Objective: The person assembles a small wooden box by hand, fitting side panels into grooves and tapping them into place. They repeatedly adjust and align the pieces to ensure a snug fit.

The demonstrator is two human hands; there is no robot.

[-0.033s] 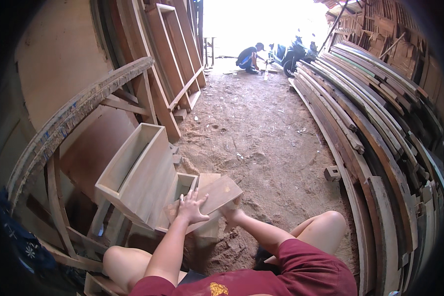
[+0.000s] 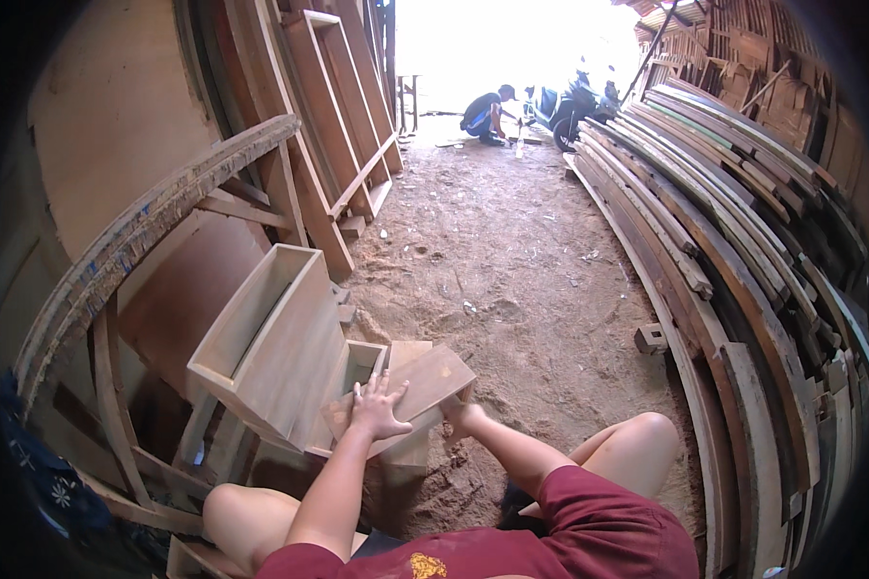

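My left hand (image 2: 378, 409) lies flat with its fingers spread on top of a pale wooden board or drawer-like piece (image 2: 433, 378), pressing on its face. Close against the right end of that piece is my right hand (image 2: 464, 421), its fingers mostly hidden under or behind the wood, so their grip does not show. Beyond my left fingertips sits an open wooden box (image 2: 365, 355). Another long open-topped drawer box (image 2: 278, 357) stands tilted just to the left.
A rough curved-looking workbench edge (image 2: 145, 217) runs along the left, with wooden frames (image 2: 343, 116) leaning behind. Long planks (image 2: 705, 241) are stacked at the right. A small wood block (image 2: 651, 339) lies on the sandy floor (image 2: 492, 251). Far ahead, a person (image 2: 488, 114) crouches near a motor scooter (image 2: 560, 108).
My right hand has shifted slightly up and to the right along the end of the wooden piece. My left hand stays put on it.
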